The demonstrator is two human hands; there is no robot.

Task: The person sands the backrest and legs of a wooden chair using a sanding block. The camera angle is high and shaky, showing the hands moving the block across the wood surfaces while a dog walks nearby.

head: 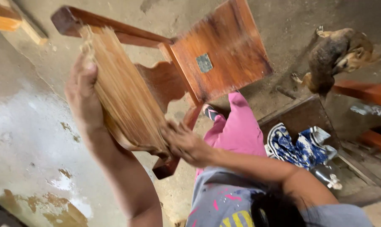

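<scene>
A reddish-brown wooden chair (224, 50) is tipped over in front of me, its seat facing the camera with a small metal plate (204, 63) on it. Its pale, bare-wood back panel (123, 92) slants across the middle. My left hand (83, 90) grips that panel's upper edge, fingers wrapped over it. My right hand (184, 143) presses on the panel's lower end with fingers curled. It is blurred, so anything under it is hidden. My pink trouser leg (238, 130) stretches out below the chair.
A brown dog (337, 54) lies on the concrete floor at the upper right. A blue-and-white cloth (297, 147) rests on a dark wooden box (301, 115). Orange wooden beams (367, 92) run along the right. A stained wall (26, 138) fills the left.
</scene>
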